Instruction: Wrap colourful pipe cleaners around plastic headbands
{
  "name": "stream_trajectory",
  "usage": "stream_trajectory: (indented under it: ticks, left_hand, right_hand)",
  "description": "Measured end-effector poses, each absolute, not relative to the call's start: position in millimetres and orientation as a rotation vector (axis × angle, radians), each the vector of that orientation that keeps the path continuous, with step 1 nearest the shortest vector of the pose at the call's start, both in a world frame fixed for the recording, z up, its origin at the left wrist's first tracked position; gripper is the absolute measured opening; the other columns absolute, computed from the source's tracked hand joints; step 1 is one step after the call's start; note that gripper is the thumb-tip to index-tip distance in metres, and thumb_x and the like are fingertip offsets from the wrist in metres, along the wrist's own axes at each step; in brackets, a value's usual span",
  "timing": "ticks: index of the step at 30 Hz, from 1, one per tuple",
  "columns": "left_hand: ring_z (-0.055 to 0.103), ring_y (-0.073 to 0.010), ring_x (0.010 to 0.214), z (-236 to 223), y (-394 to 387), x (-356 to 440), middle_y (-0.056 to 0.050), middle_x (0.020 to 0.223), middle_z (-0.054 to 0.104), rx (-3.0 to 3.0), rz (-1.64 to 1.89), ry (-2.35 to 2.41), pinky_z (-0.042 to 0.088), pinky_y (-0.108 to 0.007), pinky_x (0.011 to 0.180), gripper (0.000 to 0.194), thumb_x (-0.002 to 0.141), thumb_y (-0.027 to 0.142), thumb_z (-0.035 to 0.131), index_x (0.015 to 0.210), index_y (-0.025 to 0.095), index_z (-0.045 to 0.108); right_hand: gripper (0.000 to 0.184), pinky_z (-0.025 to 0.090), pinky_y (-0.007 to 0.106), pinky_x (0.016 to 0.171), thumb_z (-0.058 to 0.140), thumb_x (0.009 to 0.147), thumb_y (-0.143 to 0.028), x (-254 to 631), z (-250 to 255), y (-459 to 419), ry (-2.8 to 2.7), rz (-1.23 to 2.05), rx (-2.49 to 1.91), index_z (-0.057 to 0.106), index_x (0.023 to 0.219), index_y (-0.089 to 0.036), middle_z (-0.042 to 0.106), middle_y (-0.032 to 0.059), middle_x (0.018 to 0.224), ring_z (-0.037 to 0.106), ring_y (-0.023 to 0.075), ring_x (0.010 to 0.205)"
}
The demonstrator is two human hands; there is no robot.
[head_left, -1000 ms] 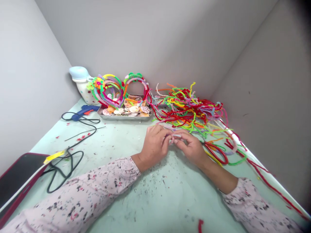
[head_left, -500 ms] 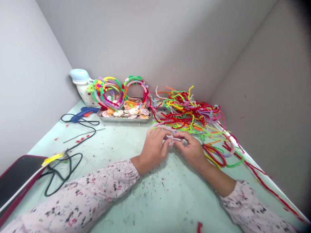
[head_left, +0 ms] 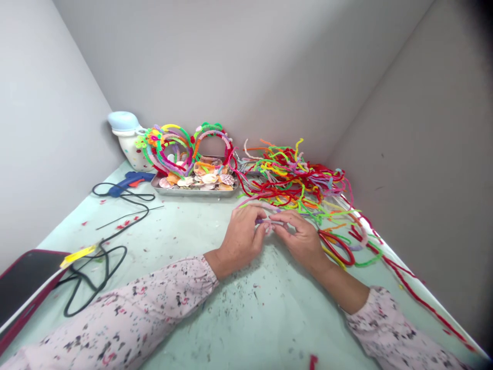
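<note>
My left hand [head_left: 242,235] and my right hand [head_left: 300,239] meet at the fingertips in front of me. Both pinch a thin pale pink chenille stem [head_left: 267,222] with a purple tip, and much of it is hidden by my fingers. A long pale strand arcs over my left knuckles. Just beyond my right hand lies a big tangled heap of multicoloured chenille stems [head_left: 292,180], and a red loop of stem [head_left: 335,247] sits beside my right wrist.
A steel tray of seashells [head_left: 194,193] stands at the back with chenille-stem headbands [head_left: 181,146] behind it. A white pot with a blue lid [head_left: 126,128], a blue glue gun [head_left: 129,182], a black cord [head_left: 108,257] and a red-cased phone [head_left: 26,288] lie left. Grey walls enclose the pale green table [head_left: 246,329].
My fingers have shifted slightly on the stem, and its purple tip shows more. The whole scene sits a little lower and further left in the view.
</note>
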State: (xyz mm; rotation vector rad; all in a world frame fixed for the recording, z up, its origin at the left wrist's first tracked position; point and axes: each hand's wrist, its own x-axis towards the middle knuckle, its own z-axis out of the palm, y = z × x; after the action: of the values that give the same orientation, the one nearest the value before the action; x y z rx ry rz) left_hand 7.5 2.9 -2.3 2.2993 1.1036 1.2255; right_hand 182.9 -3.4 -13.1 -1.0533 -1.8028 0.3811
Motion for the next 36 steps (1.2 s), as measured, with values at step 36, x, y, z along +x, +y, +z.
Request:
stream_trajectory:
  ticks: [36]
  left_hand:
    - [0.053, -0.0198, 0.094, 0.9, 2.4, 6.5, -0.006, 0.098, 0.061, 2.291, 1.249, 1.057, 0.038, -0.037, 0.087, 0.011, 0.090, 0.016, 0.044, 0.096, 0.018, 0.052]
  right_hand:
    - [0.011, 0.048, 0.033, 0.080, 0.066, 0.083, -0.021, 184.7, -11.3, -2.4, -1.771, 0.336, -1.031, 0.071, 0.092, -0.026, 0.067, 0.0015, 0.087, 0.061, 0.0175, 0.086]
